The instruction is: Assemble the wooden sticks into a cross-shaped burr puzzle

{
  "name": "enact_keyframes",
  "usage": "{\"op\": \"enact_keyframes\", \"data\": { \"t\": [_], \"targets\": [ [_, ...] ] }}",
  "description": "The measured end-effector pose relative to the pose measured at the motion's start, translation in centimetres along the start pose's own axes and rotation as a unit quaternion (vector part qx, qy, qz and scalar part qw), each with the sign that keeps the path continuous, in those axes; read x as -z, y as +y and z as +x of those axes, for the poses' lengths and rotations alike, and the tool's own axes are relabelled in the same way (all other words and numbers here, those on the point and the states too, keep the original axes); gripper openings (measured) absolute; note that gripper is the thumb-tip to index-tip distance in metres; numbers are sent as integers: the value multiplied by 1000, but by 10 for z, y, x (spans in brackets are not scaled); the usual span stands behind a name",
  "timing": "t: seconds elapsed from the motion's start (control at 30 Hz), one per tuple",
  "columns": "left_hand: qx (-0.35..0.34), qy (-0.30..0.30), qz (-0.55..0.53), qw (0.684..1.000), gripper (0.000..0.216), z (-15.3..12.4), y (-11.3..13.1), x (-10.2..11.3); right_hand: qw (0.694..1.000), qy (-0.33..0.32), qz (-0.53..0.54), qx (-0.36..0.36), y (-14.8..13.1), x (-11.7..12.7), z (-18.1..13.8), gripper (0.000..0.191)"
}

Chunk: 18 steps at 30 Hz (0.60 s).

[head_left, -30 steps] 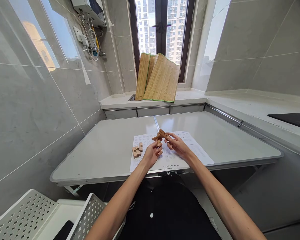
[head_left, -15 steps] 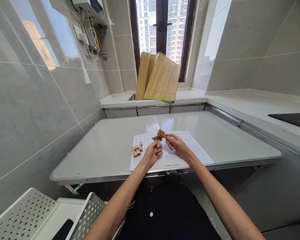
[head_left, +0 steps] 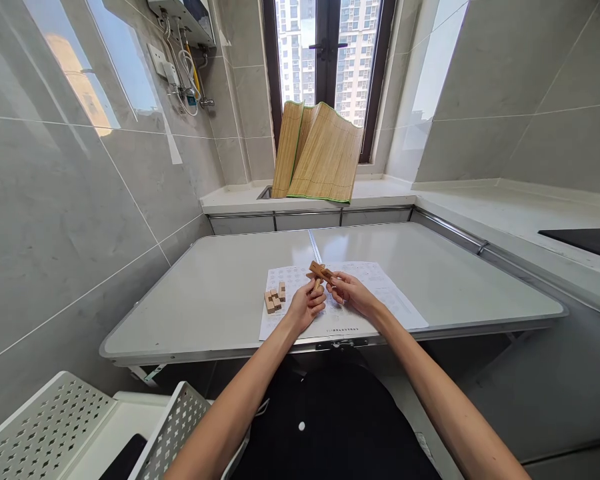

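Note:
Between my two hands, a little above the printed sheet point(head_left: 353, 320), is a cluster of brown wooden puzzle pieces point(head_left: 321, 271) that cross one another. My left hand point(head_left: 307, 305) grips the cluster from below and the left, fingers curled in. With thumb and fingertips, my right hand point(head_left: 349, 291) pinches a notched piece at the cluster's right side. How the pieces interlock is too small to make out. Left of my left hand, several paler wooden blocks point(head_left: 274, 300) lie grouped on the sheet's left part.
The sheet lies on a white folding table point(head_left: 190, 300) with a metal edge. A bamboo mat point(head_left: 325, 157) leans at the window on the back ledge. White perforated baskets point(head_left: 45, 417) stand low at the left. A counter point(head_left: 505, 207) runs along the right wall.
The piece in my right hand has turned and come closer against the others, and my right hand has shifted slightly left. The pale blocks stay in place on the sheet.

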State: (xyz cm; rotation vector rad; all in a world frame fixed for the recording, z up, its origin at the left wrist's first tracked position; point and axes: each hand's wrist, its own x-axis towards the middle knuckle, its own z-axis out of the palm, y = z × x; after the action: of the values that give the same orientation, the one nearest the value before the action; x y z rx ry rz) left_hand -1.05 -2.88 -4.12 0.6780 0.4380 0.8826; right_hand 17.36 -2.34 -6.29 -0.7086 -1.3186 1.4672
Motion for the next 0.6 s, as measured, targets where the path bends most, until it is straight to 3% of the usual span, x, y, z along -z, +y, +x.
{"op": "enact_keyframes", "data": {
  "t": [0.6],
  "targets": [
    [12,-14,13,1000,27,4,-5,6,998,43,-31,23,3,2,0,44]
  ]
}}
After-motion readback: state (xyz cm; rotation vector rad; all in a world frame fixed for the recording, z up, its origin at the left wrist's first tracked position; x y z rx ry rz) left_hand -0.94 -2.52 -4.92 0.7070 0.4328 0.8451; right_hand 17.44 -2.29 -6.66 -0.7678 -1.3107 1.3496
